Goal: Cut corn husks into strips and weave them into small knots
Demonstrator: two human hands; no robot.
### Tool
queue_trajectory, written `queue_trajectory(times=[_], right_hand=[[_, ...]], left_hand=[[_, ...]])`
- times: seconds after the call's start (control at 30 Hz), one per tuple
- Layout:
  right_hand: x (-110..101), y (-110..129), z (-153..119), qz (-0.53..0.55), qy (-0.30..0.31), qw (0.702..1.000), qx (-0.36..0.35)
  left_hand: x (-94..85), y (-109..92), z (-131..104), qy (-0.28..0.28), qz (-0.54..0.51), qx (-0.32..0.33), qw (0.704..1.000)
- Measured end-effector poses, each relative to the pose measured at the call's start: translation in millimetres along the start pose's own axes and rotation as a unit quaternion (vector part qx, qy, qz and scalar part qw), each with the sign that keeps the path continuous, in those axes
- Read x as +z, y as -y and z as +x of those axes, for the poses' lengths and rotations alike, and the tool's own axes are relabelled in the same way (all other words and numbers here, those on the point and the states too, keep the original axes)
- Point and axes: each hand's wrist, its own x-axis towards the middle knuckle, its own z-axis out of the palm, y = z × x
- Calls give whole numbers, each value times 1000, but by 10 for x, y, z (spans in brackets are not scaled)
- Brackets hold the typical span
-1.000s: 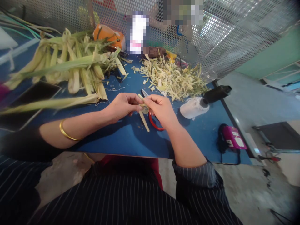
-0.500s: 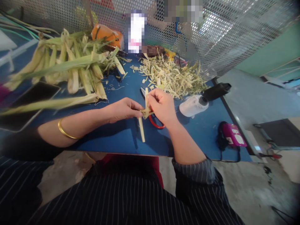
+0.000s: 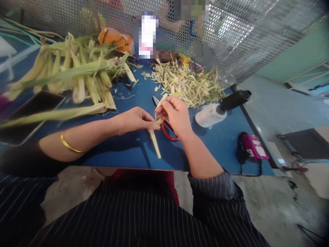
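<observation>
My left hand pinches a pale leaf strip, whose straight end points down toward the table's front edge. Curved upward from there, the upper part of the strip is gripped by the fingers of my right hand. Partly under my right hand lie scissors with red handles, their blade tip pointing up and left. Behind my hands is a heap of shredded pale strips. To the left rests a pile of long green-white stalks.
A white thread spool and a black bottle are at the right, with a magenta device near the blue table's right edge. At the back stand an orange packet and a lit phone. A dark tablet-like object lies at left.
My right hand's fingers have shifted on the strip, and its upper part now bends in a curve rather than standing upright. The lower end has swung slightly right.
</observation>
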Motion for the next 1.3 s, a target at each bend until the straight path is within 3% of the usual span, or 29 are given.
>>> queue_trajectory(times=[0.2, 0.3, 0.43, 0.5, 0.53, 0.63, 0.7, 0.93, 1.17, 1.3], right_hand=[[54, 51, -47, 20, 15, 997, -69], [37, 27, -39, -14, 2, 993, -117], [-48, -44, 41, -106, -159, 967, -167], [-77, -76, 82, -77, -202, 969, -115], [-79, -86, 93, -42, -179, 981, -64], [-34, -94, 79, 76, -13, 994, 80], [13, -92, 48, 128, 40, 984, 119], [30, -135, 58, 173, -73, 976, 108], [1, -148, 93, 158, -84, 979, 102], [-70, -166, 143, 65, -91, 990, 87]], left_hand=[[19, -12, 0, 7, 63, -10, 998], [20, -41, -6, -29, 33, -1, 999], [11, -39, 5, -98, -68, -3, 993], [3, -11, 16, -104, -107, 0, 989], [-1, 6, 21, -102, -116, 3, 988], [-6, 47, 32, -91, -117, 8, 989], [-3, 58, 39, -83, -107, 10, 991], [16, 24, 40, -77, -73, 4, 994], [18, -7, 21, -76, -88, -4, 993], [19, -9, 34, -89, -119, -16, 989]])
